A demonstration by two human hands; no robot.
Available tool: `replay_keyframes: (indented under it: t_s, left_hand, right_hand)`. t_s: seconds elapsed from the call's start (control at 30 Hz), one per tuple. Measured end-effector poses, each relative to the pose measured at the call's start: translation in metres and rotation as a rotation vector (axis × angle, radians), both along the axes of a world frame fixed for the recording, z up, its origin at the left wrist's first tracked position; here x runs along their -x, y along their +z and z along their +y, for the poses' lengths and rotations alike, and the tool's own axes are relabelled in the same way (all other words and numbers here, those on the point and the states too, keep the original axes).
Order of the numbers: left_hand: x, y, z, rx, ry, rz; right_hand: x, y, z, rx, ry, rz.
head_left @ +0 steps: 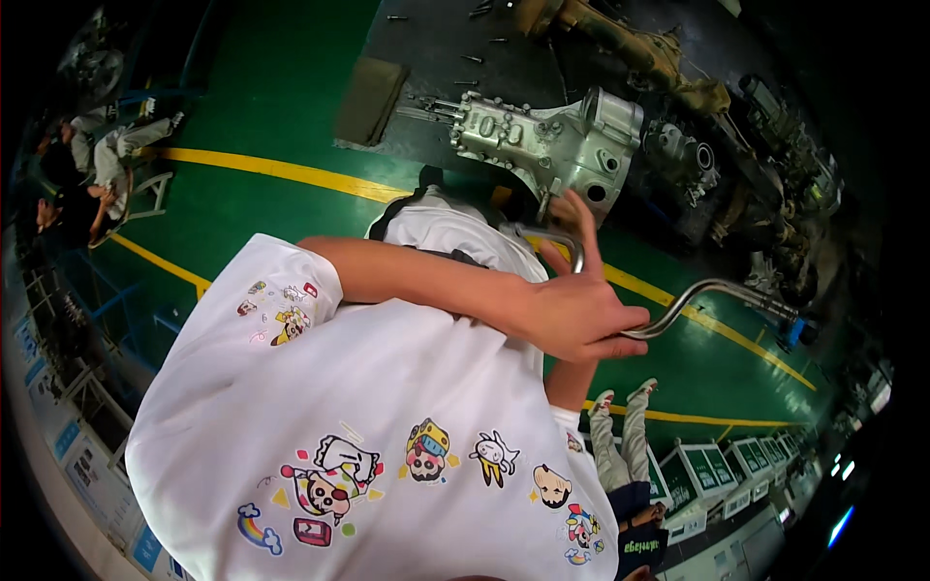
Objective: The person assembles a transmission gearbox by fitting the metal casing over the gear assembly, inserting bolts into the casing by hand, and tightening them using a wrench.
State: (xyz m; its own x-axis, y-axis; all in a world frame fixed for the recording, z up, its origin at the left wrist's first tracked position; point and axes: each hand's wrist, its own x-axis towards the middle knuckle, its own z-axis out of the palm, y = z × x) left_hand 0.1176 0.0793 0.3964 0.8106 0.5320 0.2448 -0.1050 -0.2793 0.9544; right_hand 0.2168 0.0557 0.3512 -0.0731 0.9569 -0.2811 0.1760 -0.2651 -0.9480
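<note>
My left arm reaches across my front, and my left hand [586,315] is closed around a crank-shaped speed wrench [712,288]. One end of this bent metal tool points toward the gearbox; its other end, with a blue part, sticks out to the right. Behind the left hand, my right hand [579,221] has its visible fingers stretched out and apart beside the wrench's bend, close to the housing. Its palm is mostly hidden. A silver metal gearbox housing [528,136] lies on the dark bench just beyond both hands, with bolts along its edge and shafts protruding at the left.
On the dark bench [426,58] lie loose bolts [472,59], a brown mat [373,102], a rusty axle part [649,53] and other greasy machine parts [683,160]. Yellow lines cross the green floor [281,111]. People sit at the left; another person [635,484] is at lower right.
</note>
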Motion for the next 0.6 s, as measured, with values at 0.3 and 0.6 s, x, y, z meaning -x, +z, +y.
replay_keyframes:
  t_s: [0.3,0.6]
  left_hand:
    - [0.047,-0.039,0.023,-0.326,0.149,-0.269]
    - [0.059,-0.076,0.029,-0.218,0.202,-0.286]
  right_hand:
    - [0.014,0.110,-0.008,-0.638,-0.474,0.660]
    - [0.074,0.095,0.047,-0.556,-0.802,0.267]
